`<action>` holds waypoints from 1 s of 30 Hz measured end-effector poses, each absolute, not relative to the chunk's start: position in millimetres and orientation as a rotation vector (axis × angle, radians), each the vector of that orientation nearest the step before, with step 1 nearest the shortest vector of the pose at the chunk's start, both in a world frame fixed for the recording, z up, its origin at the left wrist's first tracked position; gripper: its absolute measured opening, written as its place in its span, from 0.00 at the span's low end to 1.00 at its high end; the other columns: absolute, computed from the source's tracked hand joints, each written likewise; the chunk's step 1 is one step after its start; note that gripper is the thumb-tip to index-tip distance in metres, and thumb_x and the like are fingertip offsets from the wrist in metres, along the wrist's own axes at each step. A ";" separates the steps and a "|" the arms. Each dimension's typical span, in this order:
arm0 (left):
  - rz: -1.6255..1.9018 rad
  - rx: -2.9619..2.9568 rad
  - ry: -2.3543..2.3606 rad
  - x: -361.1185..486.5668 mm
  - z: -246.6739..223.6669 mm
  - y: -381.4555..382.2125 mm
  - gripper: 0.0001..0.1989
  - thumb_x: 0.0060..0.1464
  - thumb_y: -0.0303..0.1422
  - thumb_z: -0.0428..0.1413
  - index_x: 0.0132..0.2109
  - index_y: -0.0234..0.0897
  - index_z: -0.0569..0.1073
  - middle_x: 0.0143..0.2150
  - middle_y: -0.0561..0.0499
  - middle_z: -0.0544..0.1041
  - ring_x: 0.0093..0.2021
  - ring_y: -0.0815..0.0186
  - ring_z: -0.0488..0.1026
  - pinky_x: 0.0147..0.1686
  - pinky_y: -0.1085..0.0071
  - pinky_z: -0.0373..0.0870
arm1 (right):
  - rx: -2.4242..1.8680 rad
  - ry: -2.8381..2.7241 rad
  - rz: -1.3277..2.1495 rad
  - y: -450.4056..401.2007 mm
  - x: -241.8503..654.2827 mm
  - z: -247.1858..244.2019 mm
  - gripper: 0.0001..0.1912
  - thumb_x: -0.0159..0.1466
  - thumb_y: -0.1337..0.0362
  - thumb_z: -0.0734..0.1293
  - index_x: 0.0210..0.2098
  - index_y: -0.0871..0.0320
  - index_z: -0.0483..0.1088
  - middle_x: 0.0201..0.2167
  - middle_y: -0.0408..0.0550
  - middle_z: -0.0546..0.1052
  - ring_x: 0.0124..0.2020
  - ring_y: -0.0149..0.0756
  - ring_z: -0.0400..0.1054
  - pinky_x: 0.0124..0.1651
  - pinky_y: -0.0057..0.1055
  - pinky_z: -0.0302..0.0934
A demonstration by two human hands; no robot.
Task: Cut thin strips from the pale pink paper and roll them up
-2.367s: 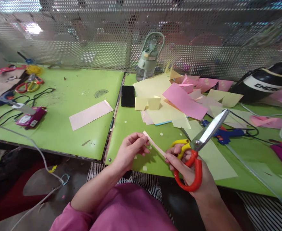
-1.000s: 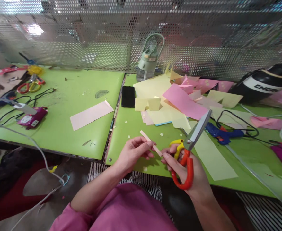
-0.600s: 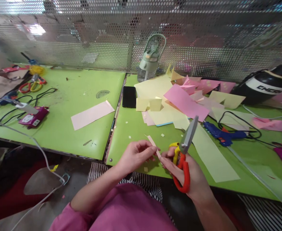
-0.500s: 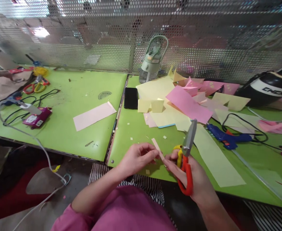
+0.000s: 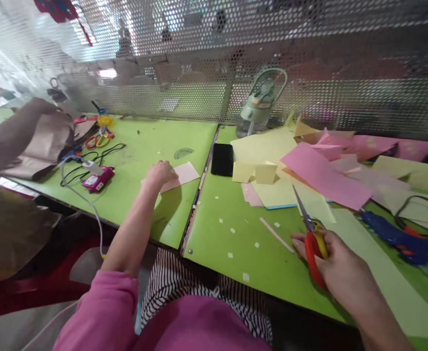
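Stickers on the magenta power box (image 5: 99, 179) are carrying marks too small to read, as is the small tan label on the green-lidded bottle (image 5: 255, 111). The white lettered band seen earlier at the right is now lying outside the view. The narrow pink strip (image 5: 277, 235), earlier stretching between both hands, is now lying on the green table (image 5: 214, 243) near the scissors (image 5: 311, 226). The right hand (image 5: 333, 261) is gripping those scissors by their red and yellow handles. The left hand (image 5: 160, 174) has moved across and is resting on the pale pink sheet (image 5: 186, 173), covering part of it; whether the fingers are pinching it, I cannot tell. The blue glue gun (image 5: 397, 236) is running off the right edge. Another person's arm (image 5: 9, 134), blurred and cut off, is reaching over brown material (image 5: 48, 144).
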State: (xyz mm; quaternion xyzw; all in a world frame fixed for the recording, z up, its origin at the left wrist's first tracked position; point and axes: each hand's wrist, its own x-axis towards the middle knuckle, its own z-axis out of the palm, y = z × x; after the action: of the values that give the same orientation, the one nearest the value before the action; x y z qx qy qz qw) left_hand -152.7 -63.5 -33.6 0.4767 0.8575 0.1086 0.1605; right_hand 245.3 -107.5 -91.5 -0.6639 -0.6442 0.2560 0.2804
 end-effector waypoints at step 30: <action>0.554 2.358 1.398 -38.4 -71.7 -216.2 0.13 0.59 0.34 0.59 0.51 0.41 0.70 0.51 0.46 0.74 0.54 0.55 0.68 0.53 0.55 0.64 | -1.762 -2.076 0.690 -174.7 230.8 -89.2 0.15 0.54 0.49 0.69 0.35 0.50 0.67 0.25 0.43 0.76 0.25 0.42 0.74 0.24 0.33 0.63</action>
State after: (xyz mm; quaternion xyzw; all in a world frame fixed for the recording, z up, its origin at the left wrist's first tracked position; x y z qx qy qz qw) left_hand -38.4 -216.2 -71.7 0.8306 0.4925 0.1953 0.1715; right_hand 230.8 -174.7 -89.2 -0.6186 -0.7289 0.2423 0.1656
